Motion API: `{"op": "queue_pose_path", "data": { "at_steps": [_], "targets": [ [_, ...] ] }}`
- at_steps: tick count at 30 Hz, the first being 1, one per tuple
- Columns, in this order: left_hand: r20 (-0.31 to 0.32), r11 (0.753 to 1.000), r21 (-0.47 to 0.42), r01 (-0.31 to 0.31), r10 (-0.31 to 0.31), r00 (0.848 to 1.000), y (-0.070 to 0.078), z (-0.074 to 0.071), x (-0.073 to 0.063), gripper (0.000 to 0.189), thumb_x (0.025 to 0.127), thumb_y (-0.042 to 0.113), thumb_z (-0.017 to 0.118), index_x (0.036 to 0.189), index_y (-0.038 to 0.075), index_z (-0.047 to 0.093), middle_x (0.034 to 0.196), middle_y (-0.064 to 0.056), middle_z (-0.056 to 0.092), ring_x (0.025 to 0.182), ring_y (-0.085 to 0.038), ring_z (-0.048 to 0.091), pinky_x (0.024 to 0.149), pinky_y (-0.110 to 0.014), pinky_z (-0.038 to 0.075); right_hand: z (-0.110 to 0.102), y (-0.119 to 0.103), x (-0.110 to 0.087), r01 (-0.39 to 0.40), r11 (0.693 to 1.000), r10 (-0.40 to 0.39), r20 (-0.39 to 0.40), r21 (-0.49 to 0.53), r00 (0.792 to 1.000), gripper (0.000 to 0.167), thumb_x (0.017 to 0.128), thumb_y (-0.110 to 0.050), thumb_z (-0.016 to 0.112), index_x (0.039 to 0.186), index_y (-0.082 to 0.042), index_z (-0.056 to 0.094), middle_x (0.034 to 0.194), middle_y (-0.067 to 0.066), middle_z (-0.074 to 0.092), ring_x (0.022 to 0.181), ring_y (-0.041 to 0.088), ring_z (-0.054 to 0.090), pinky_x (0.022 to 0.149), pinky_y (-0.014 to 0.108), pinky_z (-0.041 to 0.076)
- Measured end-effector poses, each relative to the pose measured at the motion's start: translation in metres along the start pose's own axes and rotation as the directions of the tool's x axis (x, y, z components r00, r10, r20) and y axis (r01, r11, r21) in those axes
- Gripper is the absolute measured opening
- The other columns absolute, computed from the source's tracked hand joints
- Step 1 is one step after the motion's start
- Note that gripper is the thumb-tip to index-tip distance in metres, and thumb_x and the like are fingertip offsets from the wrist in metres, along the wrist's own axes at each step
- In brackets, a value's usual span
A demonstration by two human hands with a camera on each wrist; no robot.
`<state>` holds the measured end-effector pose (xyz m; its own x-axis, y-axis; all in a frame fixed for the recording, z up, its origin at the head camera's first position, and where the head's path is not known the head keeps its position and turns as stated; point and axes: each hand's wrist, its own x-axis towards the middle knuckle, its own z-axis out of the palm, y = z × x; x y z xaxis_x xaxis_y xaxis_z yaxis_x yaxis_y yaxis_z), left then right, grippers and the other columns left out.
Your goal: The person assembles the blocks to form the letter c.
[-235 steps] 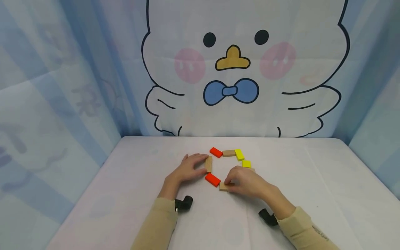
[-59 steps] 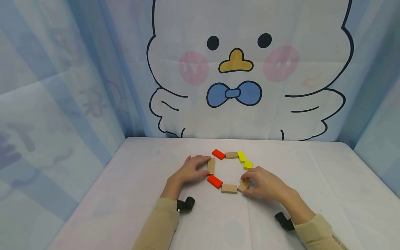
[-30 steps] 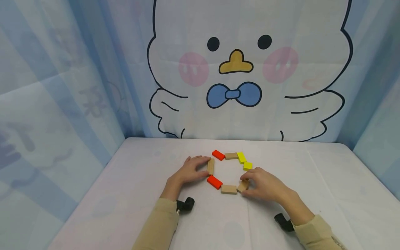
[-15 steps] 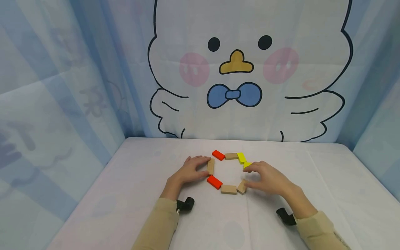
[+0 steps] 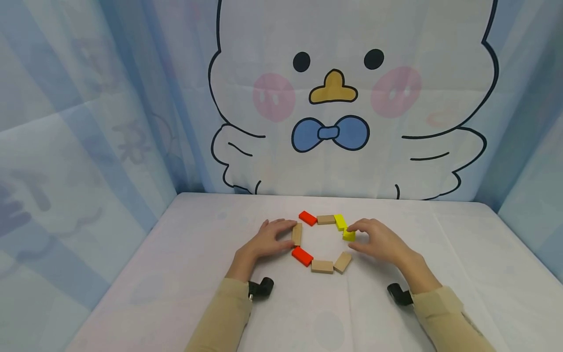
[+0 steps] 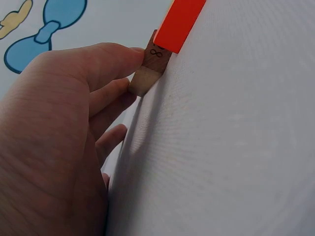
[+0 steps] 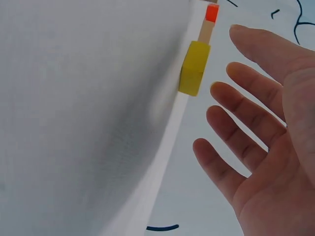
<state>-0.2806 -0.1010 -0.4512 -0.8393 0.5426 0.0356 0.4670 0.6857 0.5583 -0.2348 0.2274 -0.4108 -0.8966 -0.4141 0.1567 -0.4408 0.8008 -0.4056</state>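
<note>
Small flat blocks form a ring on the white table. At its left side my left hand (image 5: 266,238) holds a plain wooden block (image 5: 296,234) between thumb and fingertips; in the left wrist view a dark marking shows on this wooden block (image 6: 152,61). On the ring's right, my right hand (image 5: 380,239) has its fingers spread beside a yellow block (image 5: 348,236), index fingertip overlapping its edge in the head view. The right wrist view shows that hand (image 7: 261,113) holding nothing. A slanted wooden block (image 5: 342,262) lies at the lower right of the ring, apart from the hand.
A red block (image 5: 302,256) and a wooden block (image 5: 322,267) make up the ring's near side. Along its far side lie another red block (image 5: 307,218), a wooden block (image 5: 326,220) and a second yellow block (image 5: 340,222). A cartoon-printed curtain (image 5: 334,166) hangs behind the table.
My right hand has let go of the slanted wooden block at the lower right and moved away from me to the yellow block. My left hand has stayed in place.
</note>
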Motion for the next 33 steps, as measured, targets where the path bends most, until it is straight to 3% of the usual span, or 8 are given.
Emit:
{"op": "queue_pose_path", "data": {
  "at_steps": [7,33],
  "targets": [
    [-0.003,1.000,0.000,-0.006,0.006,1.000,-0.002,0.001,0.001,0.064,0.094,0.039,0.061,0.152,0.017,0.047,0.154,-0.004,0.046,0.147,-0.028,0.030,0.121,-0.055,0.004,-0.001,0.009,0.009,-0.041,0.999,0.041,0.030,0.001,0.999,0.034,0.089,-0.014,0.077,0.120,-0.003,0.070,0.120,0.012,0.068,0.109,0.035,0.061,0.095,0.054,0.050],
    [-0.003,1.000,0.016,0.007,-0.007,1.000,-0.004,0.002,0.004,0.063,0.094,0.039,0.062,0.153,0.019,0.047,0.155,-0.002,0.046,0.147,-0.027,0.030,0.121,-0.055,0.004,-0.002,0.021,0.025,-0.047,0.998,0.042,0.093,0.042,0.995,0.026,0.087,-0.010,0.078,0.112,-0.004,0.073,0.110,0.007,0.070,0.101,0.030,0.060,0.092,0.052,0.050]
  ]
}}
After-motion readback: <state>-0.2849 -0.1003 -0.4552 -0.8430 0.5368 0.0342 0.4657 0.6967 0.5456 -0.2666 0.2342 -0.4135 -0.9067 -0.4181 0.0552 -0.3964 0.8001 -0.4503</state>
